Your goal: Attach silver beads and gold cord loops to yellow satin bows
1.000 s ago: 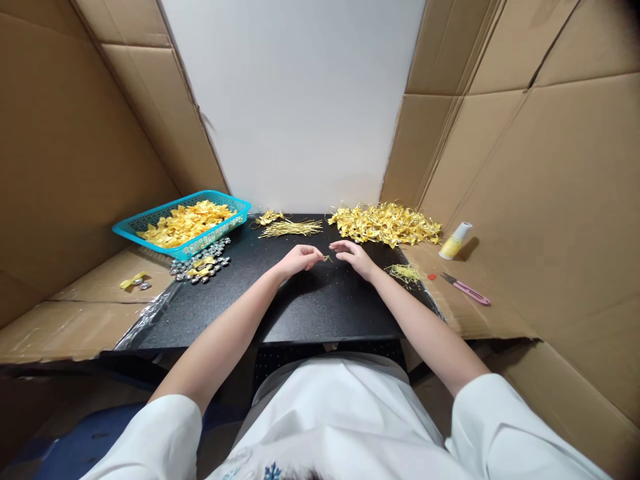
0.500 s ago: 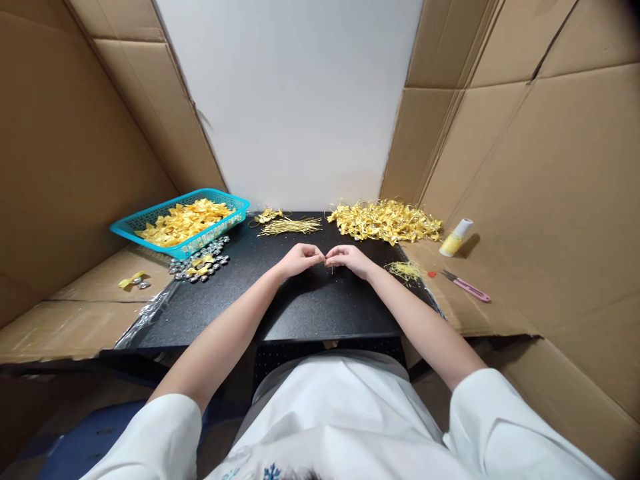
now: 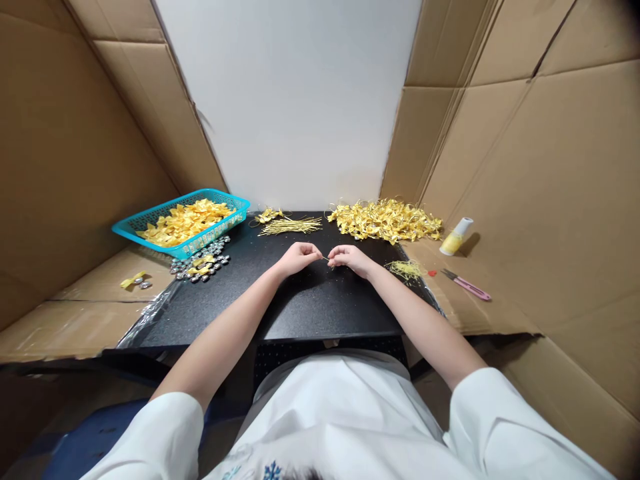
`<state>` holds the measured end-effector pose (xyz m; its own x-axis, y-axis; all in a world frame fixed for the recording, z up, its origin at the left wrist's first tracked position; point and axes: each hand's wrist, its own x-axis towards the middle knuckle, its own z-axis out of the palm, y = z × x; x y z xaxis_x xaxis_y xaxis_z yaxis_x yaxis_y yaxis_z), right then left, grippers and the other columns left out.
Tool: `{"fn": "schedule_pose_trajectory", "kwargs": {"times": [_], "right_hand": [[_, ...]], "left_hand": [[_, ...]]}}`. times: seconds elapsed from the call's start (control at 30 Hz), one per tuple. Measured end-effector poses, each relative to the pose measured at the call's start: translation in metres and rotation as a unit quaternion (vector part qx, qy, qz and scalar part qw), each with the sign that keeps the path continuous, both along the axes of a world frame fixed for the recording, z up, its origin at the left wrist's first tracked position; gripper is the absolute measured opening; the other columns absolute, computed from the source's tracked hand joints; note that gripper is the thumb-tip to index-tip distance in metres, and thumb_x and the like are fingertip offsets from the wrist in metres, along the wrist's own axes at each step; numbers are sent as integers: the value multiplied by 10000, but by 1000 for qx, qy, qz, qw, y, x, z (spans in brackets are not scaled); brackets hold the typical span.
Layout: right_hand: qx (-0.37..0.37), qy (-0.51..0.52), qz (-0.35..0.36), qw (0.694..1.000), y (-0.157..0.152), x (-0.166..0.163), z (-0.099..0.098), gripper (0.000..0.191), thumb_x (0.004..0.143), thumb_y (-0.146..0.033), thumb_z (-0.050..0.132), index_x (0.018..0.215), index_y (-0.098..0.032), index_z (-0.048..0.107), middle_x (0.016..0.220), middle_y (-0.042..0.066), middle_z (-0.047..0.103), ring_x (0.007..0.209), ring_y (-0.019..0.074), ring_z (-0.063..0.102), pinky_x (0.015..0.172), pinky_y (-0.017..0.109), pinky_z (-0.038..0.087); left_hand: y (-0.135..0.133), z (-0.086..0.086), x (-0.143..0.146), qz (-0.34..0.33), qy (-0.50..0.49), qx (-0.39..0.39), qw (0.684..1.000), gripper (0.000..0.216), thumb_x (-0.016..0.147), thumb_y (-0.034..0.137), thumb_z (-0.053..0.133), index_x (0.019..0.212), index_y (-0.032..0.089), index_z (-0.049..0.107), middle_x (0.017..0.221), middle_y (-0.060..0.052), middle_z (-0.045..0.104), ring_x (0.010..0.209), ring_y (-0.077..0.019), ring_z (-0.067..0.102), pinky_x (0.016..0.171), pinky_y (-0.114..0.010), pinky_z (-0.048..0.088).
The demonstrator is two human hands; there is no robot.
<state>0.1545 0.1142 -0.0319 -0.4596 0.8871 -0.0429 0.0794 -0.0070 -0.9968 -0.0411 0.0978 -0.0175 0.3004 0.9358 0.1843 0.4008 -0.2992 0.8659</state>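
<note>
Pale strand [image 3: 325, 259] in a two-handed pinch

Held between pinched-together fingers of left hand [image 3: 299, 259] and right hand [image 3: 351, 259], over black table [image 3: 215, 320]; exact contact too small to tell. Could slip through too light a pinch, or kink under uneven pull; if dropped, could stray toward loose yellow threads [image 3: 406, 270].

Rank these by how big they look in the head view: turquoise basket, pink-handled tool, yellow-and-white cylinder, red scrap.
1. Turquoise basket
2. Pink-handled tool and cylinder: unsure; the tool is longer, the cylinder thicker
3. Red scrap
</note>
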Motion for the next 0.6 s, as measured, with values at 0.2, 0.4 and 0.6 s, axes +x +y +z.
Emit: {"fn": "schedule_pose_trajectory", "kwargs": {"times": [0.2, 0.4, 0.6], "right_hand": [[-8, -32, 8, 999, 4, 1, -4, 250, 929, -318, 581, 1085, -125, 609, 1034, 58, 644, 869, 150, 640, 759, 331, 560], [-22, -41, 16, 999, 7, 5, -4, 320, 931, -334, 574, 1189, -145, 576, 1172, 87, 609, 998, 193, 625, 848, 396, 547], [-32, -60, 13, 998, 6, 4, -3, 335, 931, -339, 572, 1208, -151, 568, 1199, 92, 599, 1023, 201, 618, 865, 408, 542]], "left_hand": [[4, -1, -4, 11, 9, 4, 1000, 260, 684, 387, 598, 667, 131, 639, 498, 46, 468, 472, -66, 354, 470, -194, 256], [9, -3, -10, 12, 36, 12, 999, 243, 662, 370, 599, 662, 132, 647, 536, 24, 530, 498, -80, 417, 494, -203, 299], [10, -4, -13, 12, 72, 28, 997, 231, 665, 350, 599, 644, 128, 658, 567, 16, 562, 527, -86, 434, 522, -211, 308]]}}
